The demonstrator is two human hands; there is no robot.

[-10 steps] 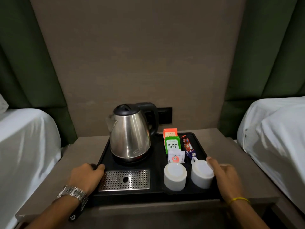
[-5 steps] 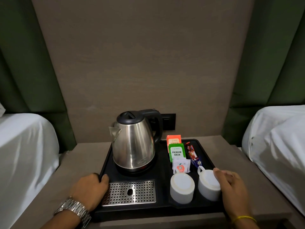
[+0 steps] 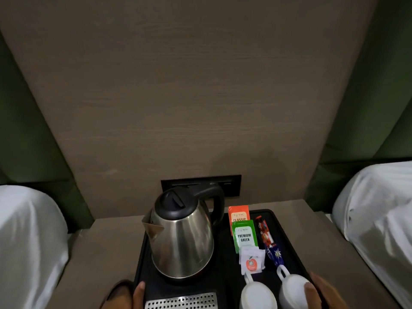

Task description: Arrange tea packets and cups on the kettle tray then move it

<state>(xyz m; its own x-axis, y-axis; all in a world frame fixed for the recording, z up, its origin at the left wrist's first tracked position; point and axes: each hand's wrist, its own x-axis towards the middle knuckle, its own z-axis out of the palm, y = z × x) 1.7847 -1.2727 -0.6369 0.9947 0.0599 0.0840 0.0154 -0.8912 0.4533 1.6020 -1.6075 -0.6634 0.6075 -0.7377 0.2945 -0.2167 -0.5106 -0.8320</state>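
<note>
A black tray (image 3: 287,233) rests on the bedside table. On it stand a steel kettle (image 3: 181,239) at the left and two upturned white cups (image 3: 256,294) (image 3: 291,289) at the front right. Behind the cups lie an orange tea packet (image 3: 238,214), a green tea packet (image 3: 244,236), a white sachet (image 3: 252,260) and two stick sachets (image 3: 268,239). My left hand (image 3: 124,294) grips the tray's left edge, thumb over the rim. My right hand (image 3: 323,293) grips the right edge, thumb by the right cup. Both hands are partly cut off by the frame's bottom.
A perforated metal drip plate (image 3: 181,301) sits at the tray's front. A black socket panel (image 3: 200,185) is on the wall right behind the kettle. White beds (image 3: 29,237) (image 3: 376,210) flank the table (image 3: 100,253) on both sides.
The tray, kettle and both hands have dropped lower in view as the camera tilted up. My hands keep their grip on the tray's edges. More of the socket panel shows behind the kettle.
</note>
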